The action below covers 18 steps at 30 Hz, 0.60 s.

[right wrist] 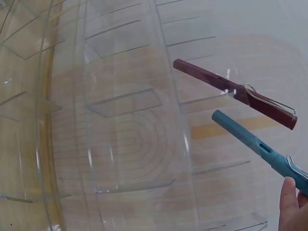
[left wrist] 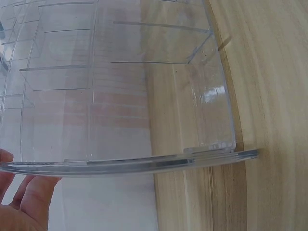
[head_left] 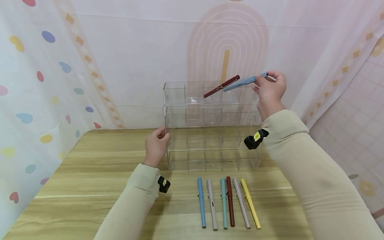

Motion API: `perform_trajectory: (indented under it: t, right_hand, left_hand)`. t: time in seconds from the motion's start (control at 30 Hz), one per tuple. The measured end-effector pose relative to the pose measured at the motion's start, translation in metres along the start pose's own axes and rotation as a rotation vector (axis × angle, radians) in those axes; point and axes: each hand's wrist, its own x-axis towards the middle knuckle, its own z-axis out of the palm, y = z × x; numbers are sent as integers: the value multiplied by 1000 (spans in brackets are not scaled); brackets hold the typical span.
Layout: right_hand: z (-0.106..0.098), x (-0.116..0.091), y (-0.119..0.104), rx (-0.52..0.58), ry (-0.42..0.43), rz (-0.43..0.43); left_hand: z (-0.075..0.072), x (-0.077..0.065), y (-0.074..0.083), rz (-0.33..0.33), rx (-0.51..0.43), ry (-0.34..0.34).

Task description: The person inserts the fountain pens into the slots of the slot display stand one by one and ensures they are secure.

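Head view: from my remote post I find the clear rack (head_left: 195,127) upright on the table (head_left: 99,186), mid-scene. Left hand (head_left: 156,146) at its 8 o'clock, thumb and fingers pinching the edge of the side panel; left wrist view shows digits on both sides of it. My reading: that grip steadies light plastic against a nudge at the top.

Right hand (head_left: 271,91) at the rack's 2 o'clock, pinching the light blue pen (head_left: 244,82) by its capped end. I take it the hold sits that far back to leave the barrel free. Dark red pen (head_left: 222,86) at 12 o'clock, slanted across the top tier, cap end toward 2, other end toward 8; it seems to lean there, on which divider I cannot tell.

Relative to the grip, the light blue pen runs out between 8 and 9 o'clock, dipping slightly, free end at the top tier near the dark red pen. Right wrist view shows a gap between the two.

At 6 o'clock, a row with clips at the far end, probably for taking each singly: second blue pen (head_left: 201,202), left grey pen (head_left: 212,205), teal pen (head_left: 223,204), second dark red pen (head_left: 230,202), right grey pen (head_left: 241,204), yellow pen (head_left: 251,204).
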Motion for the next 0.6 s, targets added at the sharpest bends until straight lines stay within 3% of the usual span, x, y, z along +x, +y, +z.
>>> perform_trajectory:
  t: [0.27, 0.6]
  right_hand:
    - [4, 0, 7, -83, -31, -29]
    - [11, 0, 9, -106, -62, -44]
  left_hand:
    - [0, 0, 0, 1, -5, 2]
    - [-2, 0, 0, 5, 0, 10]
